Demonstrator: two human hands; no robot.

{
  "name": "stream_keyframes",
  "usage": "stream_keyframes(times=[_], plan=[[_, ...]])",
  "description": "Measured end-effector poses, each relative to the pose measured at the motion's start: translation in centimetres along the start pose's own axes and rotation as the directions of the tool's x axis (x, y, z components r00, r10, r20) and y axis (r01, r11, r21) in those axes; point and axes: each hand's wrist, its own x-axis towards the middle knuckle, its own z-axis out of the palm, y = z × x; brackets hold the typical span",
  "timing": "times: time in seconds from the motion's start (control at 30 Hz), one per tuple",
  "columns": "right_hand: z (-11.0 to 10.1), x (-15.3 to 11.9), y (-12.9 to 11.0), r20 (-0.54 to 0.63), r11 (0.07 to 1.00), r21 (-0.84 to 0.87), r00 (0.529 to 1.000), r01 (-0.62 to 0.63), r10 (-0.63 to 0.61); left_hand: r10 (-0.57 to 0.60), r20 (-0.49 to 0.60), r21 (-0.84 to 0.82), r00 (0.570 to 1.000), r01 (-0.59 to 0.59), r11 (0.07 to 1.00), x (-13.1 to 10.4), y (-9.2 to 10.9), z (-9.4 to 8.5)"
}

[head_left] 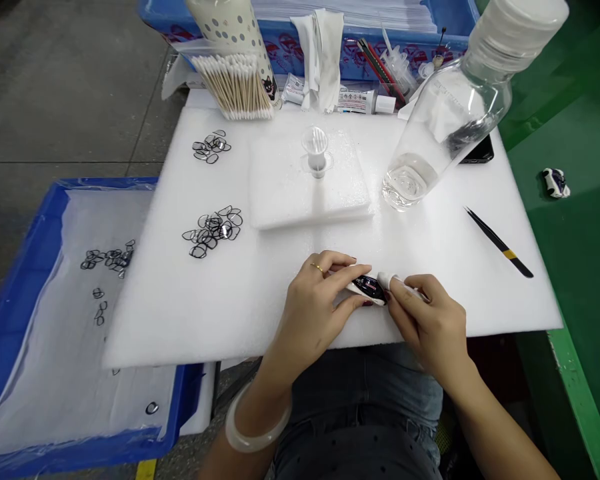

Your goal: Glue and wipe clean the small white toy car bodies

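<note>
Over the white surface [180,320], the left hand [311,297] is pinching a black-and-white piece [369,287] and the right hand [430,323] is pinching a white item [386,279] at its end, work seemingly being unfinished.

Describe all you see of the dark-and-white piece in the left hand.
The dark-and-white piece has a glossy, near-black top with a faint marking and a white lower edge, resembling hard plastic. The left hand pinches it, hiding one end, over the white foam sheet. It slants down rightward in the picture. A white item in the right hand is at its other end; contact is unclear.
</note>
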Motion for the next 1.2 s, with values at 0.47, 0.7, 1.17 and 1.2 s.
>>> stream_keyframes(times=[0.47, 0.7, 1.17, 1.2], plan=[[-0.3, -0.3, -1.1, 0.061, 0.977, 0.094, 0.979, 0.190, -0.197, -0.008, 0.117, -0.092, 0.993, 0.019, 0.996, 0.2, -0.3, -1.0], [-3.7, 1.8, 1.6, 0.096, 0.964, 0.260, 0.992, 0.052, -0.079, 0.009, 0.090, -0.107, 0.996, 0.001, 0.994, 0.1, -0.6, -0.8], [0.1, 0.4, -1.0, -0.125, 0.999, -0.022, 0.991, 0.048, -0.050, -0.011, 0.102, -0.072, 0.995, 0.018, 0.997, 0.2, -0.2, -1.0], [0.3, 0.4, -1.0, -0.127, 0.999, -0.022, 0.991, 0.045, -0.047, -0.010, 0.100, -0.069, 0.995, 0.017, 0.997, 0.2, -0.1, -1.0]])
